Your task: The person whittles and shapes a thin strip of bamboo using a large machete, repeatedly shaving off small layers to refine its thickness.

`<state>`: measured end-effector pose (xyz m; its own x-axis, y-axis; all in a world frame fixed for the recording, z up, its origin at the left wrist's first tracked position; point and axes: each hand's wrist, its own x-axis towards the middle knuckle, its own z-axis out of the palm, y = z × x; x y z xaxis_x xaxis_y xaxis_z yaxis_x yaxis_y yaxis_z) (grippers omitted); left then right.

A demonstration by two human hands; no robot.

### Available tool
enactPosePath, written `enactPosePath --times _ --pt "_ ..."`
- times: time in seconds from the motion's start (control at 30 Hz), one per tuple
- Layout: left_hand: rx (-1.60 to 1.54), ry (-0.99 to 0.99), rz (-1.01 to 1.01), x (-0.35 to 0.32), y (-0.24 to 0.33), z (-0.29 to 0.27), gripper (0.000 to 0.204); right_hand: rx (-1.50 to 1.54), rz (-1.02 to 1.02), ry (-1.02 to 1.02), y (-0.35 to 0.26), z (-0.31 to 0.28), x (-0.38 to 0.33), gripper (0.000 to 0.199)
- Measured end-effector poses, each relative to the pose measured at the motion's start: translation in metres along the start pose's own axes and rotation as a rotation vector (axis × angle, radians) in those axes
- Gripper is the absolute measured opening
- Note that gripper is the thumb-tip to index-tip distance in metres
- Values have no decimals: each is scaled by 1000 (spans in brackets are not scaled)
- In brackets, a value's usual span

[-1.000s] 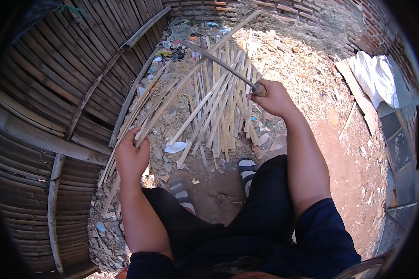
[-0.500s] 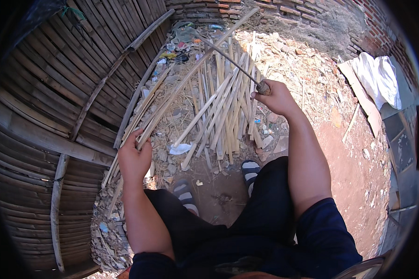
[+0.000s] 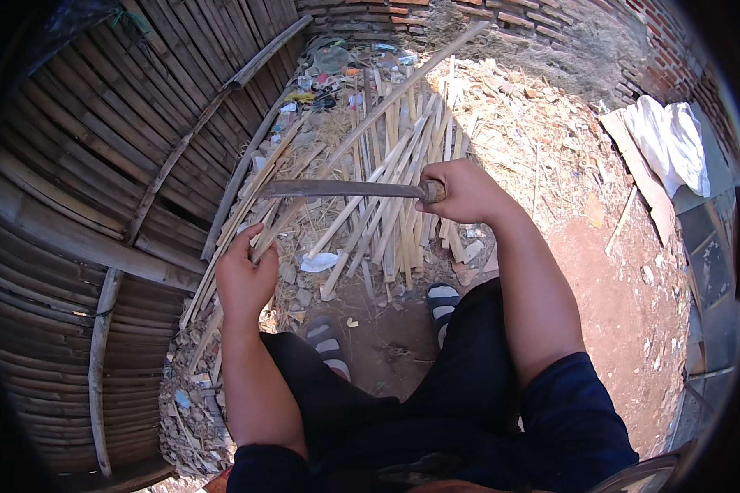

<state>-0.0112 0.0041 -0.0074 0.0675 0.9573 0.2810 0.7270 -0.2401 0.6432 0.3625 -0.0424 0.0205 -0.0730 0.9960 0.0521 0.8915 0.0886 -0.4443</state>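
My right hand (image 3: pixel 466 191) is closed round the handle of a machete (image 3: pixel 345 188). Its long dark blade points left, crossing over a long bamboo strip (image 3: pixel 374 123). That strip slants from the lower left up toward the brick wall, and my left hand (image 3: pixel 247 267) grips its near end, thumb on one side and fingers on the other. Beneath the blade and beyond it, a loose heap of pale bamboo strips (image 3: pixel 403 201) lies on the ground. Whether the blade touches the held strip I cannot tell.
A woven bamboo wall (image 3: pixel 66 189) rises close on my left, with more strips along its foot. A brick wall (image 3: pixel 543 29) closes off the far side. Rubble and litter cover the ground. At the right hang or lie a white sack (image 3: pixel 670 144) and a board (image 3: pixel 637 168).
The machete has swung down from pointing far and left to lying nearly level across the held strip. My right hand has moved left and nearer. The strip's far end has shifted right.
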Motion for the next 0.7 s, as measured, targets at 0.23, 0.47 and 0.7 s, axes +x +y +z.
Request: enactPosePath --times 0.23,0.47,0.7 --pt "24 57 2 4 -8 1 40 192 346 298 63 -4 -6 42" --pt "40 -15 3 1 8 5 38 -68 41 20 -9 -1 -8 40" --pt "29 43 -3 -1 -2 -1 40 78 165 118 23 -1 4 37"
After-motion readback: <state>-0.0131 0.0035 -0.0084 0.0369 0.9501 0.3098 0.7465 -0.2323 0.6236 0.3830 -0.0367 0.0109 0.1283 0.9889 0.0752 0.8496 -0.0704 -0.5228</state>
